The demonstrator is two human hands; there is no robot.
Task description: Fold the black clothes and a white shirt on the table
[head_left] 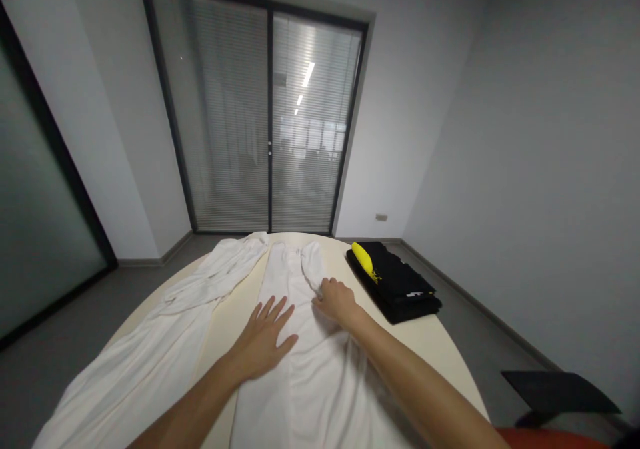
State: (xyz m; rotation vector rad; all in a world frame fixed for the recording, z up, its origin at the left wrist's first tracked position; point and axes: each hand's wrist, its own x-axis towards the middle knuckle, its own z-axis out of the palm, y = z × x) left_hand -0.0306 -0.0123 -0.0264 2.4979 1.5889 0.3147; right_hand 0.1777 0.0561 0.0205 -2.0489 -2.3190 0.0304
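Observation:
A white garment (310, 382) lies lengthwise down the middle of the table, its far end partly folded over and its near part creased. Fingers spread, my left hand (265, 339) rests flat on the garment's left side. My right hand (336, 300) is closed at its right edge, gripping a bit of the white cloth near the folded part; the fingertips are partly hidden. To the left, a second white garment (165, 336) is stretched along the table, wrinkled at its far end.
The round cream table (450, 356) carries a folded stack of black clothes (395, 276) with a yellow patch (364, 260) at the right. A chair with a black armrest (560, 392) and red seat stands at the lower right. Glass doors (270, 122) with blinds are beyond.

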